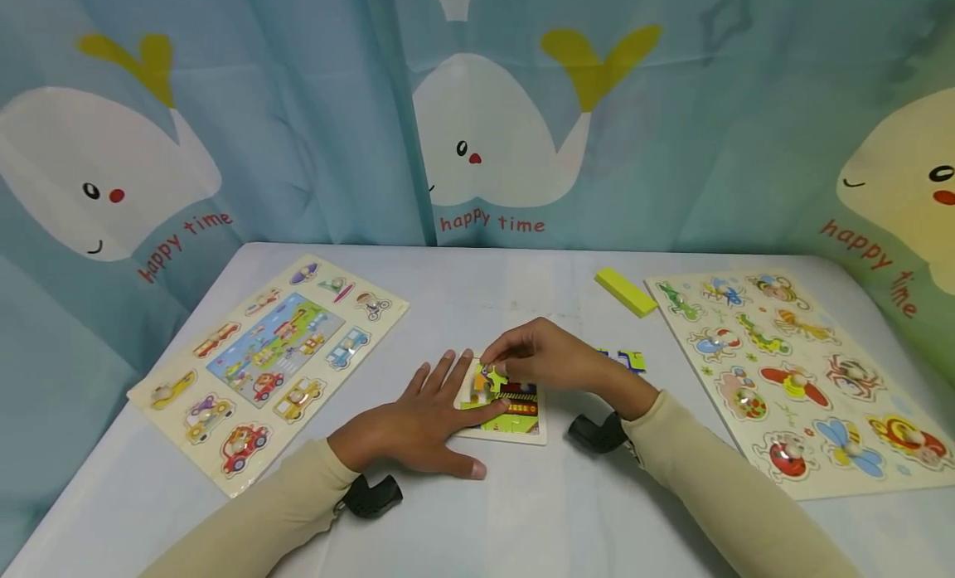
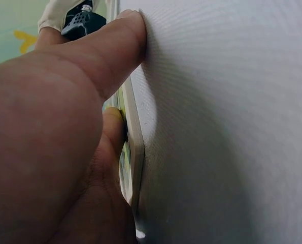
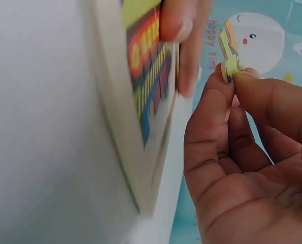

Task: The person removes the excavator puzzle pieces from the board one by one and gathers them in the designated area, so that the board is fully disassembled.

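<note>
My right hand [image 1: 555, 362] pinches a yellow-green jigsaw piece [image 3: 230, 57] between thumb and index finger. In the right wrist view the piece stands on edge in the fingertips, raised beside the puzzle board. My left hand [image 1: 421, 429] lies with straight, spread fingers over the left side of the small wooden jigsaw board [image 1: 544, 420]. Its index finger reaches across the board's picture, and the thumb [image 2: 123, 38] rests on the table beside the near edge. Fitted pieces show a dark and red vehicle on green; the upper part is partly hidden by the right hand.
Several loose blue and yellow-green pieces [image 1: 632, 361] lie beyond the right wrist. A yellow block [image 1: 625, 292] sits farther back. A vehicle peg puzzle [image 1: 287, 271] lies at left, an insect peg puzzle [image 1: 709, 395] at right. A whale-print curtain [image 1: 336, 147] hangs behind the table.
</note>
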The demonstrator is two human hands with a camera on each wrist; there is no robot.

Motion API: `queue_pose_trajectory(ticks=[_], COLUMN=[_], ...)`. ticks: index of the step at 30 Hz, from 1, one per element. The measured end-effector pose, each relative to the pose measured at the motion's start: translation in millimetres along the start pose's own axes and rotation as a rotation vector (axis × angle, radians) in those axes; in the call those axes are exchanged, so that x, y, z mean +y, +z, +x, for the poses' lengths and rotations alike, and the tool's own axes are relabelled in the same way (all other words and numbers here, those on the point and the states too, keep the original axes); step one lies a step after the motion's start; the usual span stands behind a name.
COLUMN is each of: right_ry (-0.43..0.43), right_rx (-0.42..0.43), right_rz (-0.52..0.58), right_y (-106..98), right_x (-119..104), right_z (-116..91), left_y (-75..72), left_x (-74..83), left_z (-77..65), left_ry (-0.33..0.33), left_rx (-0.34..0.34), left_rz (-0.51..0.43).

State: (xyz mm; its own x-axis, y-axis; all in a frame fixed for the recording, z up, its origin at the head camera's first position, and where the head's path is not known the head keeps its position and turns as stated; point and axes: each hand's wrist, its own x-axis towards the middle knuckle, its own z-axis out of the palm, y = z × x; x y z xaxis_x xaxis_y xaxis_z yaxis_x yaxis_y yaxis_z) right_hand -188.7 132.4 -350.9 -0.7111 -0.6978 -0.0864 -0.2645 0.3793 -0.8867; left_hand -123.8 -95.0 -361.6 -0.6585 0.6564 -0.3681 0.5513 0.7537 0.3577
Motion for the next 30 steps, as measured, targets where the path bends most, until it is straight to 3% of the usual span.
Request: queue_pose_trajectory(ticks=[17, 24, 30], right_ry=[0.086, 0.115, 0.118], right_rx=[0.089, 0.081, 0.019], right_rz=[-0.069, -0.076, -0.085], right_y=[-36, -41, -47], right_x=[9, 14, 21], right_z=[-35, -46, -52], left_y=[1.9, 2.6, 2.5], left_x=[0.6, 0.1, 0.5], left_z=[1.4, 1.6, 0.7], left_ry=[-0.015, -0.010, -0.002], left_rx=[0.016, 0.023, 0.030], left_rz=[-0.006, -0.010, -0.014])
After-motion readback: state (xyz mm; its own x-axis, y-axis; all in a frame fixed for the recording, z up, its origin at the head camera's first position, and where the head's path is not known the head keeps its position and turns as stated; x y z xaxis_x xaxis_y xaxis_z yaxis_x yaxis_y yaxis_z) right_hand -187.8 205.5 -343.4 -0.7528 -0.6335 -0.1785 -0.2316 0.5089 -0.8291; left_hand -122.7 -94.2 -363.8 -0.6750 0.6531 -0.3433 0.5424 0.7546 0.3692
